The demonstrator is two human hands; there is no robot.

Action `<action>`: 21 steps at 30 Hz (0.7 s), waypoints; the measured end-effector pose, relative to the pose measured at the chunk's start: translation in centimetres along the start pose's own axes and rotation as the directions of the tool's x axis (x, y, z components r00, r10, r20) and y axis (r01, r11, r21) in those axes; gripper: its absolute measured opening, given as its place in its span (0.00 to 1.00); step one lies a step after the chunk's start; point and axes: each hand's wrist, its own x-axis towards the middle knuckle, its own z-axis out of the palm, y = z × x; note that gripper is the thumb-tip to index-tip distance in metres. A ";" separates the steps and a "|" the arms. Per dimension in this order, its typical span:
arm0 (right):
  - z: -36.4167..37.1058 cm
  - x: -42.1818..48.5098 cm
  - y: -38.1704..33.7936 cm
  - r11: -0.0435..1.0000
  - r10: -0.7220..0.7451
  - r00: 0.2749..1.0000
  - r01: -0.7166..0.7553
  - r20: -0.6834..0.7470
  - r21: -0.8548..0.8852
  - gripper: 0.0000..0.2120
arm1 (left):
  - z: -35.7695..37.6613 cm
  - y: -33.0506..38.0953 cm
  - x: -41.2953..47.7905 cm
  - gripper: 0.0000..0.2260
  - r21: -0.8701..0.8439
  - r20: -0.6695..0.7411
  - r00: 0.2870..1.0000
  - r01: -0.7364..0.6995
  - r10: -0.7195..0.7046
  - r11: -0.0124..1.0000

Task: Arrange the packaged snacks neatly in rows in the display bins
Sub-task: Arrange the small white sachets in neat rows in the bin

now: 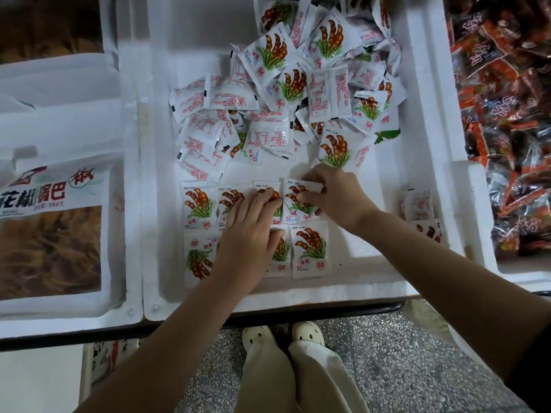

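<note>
Two rows of snack packets (198,208) are forming in the near left corner of the foam bin (328,289), a loose pile (286,84) lying toward its far edge. The right hand (334,198) is pinching the fourth packet (295,210) of the farther row in a narrow grip, and the left hand (250,234) is pressing flat, grip wide, on its neighbours. This step is calling, I judge, for squaring the packet against its neighbour, top edges level, while the left hand is pinning the row.
</note>
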 end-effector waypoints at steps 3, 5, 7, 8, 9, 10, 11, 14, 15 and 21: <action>-0.2 -0.7 0.1 0.981 -0.096 0.991 0.079 -0.092 -0.178 0.19 | 0.1 -0.1 0.0 0.19 0.012 -0.006 1.000 -0.007 0.007 1.000; -1.1 -1.8 0.1 0.945 -0.175 0.975 0.127 -0.139 -0.301 0.21 | 0.1 -0.2 0.1 0.18 0.020 0.007 1.000 -0.020 0.020 1.000; -2.6 -3.5 0.4 0.910 -0.217 0.965 0.145 -0.147 -0.389 0.18 | -0.1 -0.1 0.1 0.17 -0.018 0.011 1.000 0.001 0.000 1.000; -3.5 -4.5 0.9 0.892 -0.221 0.966 0.143 -0.137 -0.430 0.17 | -0.3 0.1 0.2 0.18 -0.053 0.007 1.000 0.022 -0.022 0.998; -4.5 -5.6 1.5 0.872 -0.221 0.968 0.141 -0.120 -0.470 0.16 | -0.5 0.5 0.4 0.19 -0.090 -0.002 0.999 0.039 -0.039 0.995; -5.6 -6.5 2.3 0.848 -0.218 0.971 0.138 -0.100 -0.512 0.16 | -0.6 1.0 0.5 0.19 -0.115 -0.012 0.999 0.038 -0.039 0.993; -6.7 -7.3 3.1 0.824 -0.209 0.975 0.133 -0.077 -0.551 0.17 | -0.6 1.6 0.8 0.18 -0.124 -0.021 1.000 0.019 -0.022 0.992; -9.0 -8.6 5.4 0.749 -0.216 0.976 0.160 -0.008 -0.642 0.22 | -0.3 4.5 2.0 0.13 -0.171 0.021 0.998 -0.059 0.063 0.983; -9.4 -8.7 5.8 0.716 -0.242 0.970 0.180 0.003 -0.675 0.23 | -0.2 5.7 2.5 0.13 -0.217 0.059 0.994 -0.072 0.087 0.974; -11.5 -8.8 6.8 0.700 -0.349 0.930 0.181 -0.111 -0.691 0.16 | 2.7 12.4 5.3 0.20 -0.389 0.337 0.927 -0.020 0.163 0.921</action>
